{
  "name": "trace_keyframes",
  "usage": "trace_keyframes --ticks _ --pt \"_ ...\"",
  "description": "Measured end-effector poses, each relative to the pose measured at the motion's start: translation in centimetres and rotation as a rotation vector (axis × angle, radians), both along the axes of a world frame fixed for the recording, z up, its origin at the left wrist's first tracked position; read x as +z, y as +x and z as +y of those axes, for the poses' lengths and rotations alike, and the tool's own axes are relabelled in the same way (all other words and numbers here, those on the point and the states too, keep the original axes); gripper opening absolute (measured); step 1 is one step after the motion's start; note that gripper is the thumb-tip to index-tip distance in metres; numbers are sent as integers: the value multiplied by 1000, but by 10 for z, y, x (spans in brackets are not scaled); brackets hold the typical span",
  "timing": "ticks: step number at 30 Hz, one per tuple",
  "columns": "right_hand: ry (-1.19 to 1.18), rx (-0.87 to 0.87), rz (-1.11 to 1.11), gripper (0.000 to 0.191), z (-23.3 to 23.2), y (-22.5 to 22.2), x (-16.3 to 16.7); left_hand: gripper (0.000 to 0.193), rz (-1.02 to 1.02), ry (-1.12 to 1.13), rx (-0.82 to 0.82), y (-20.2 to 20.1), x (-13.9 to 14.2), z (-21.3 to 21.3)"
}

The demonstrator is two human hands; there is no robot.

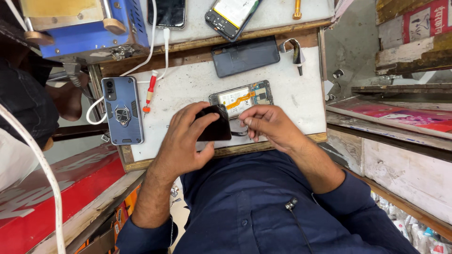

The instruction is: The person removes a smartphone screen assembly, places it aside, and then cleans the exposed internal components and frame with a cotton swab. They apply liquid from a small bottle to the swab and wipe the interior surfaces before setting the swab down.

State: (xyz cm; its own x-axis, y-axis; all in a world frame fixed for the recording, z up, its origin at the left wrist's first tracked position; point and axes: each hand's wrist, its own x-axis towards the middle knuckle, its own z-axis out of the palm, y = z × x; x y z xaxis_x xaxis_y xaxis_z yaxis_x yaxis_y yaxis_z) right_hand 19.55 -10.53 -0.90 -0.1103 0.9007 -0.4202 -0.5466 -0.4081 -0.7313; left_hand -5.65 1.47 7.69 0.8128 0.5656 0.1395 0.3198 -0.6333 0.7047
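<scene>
The left hand (186,141) is clamped on a black phone back cover (214,124), tilted over the desk's (188,87) near edge. The right hand (268,124), fingers pinched together, touches the cover's right edge. Just beyond lies an opened phone (242,98) showing battery and orange ribbon. Left lie a red screwdriver (150,91) and blue cased phone (122,110).

We see a white tabletop (188,87) with a wooden edge. Lying directly on it: an opened phone (241,99) showing battery and orange flex cable, a dark phone panel (245,56), a red-handled screwdriver (150,91), and a blue phone (122,110) in a ring-stand case at the left edge.
</scene>
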Motion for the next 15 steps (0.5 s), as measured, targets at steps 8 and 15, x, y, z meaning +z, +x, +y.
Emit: trace_keyframes --ticks 8,15 --pt "89 -134 -686 20 8 15 3 66 389 264 109 16 -18 6" --pt "43 -132 -544 26 15 15 5 42 -16 245 84 65 -48 -14"
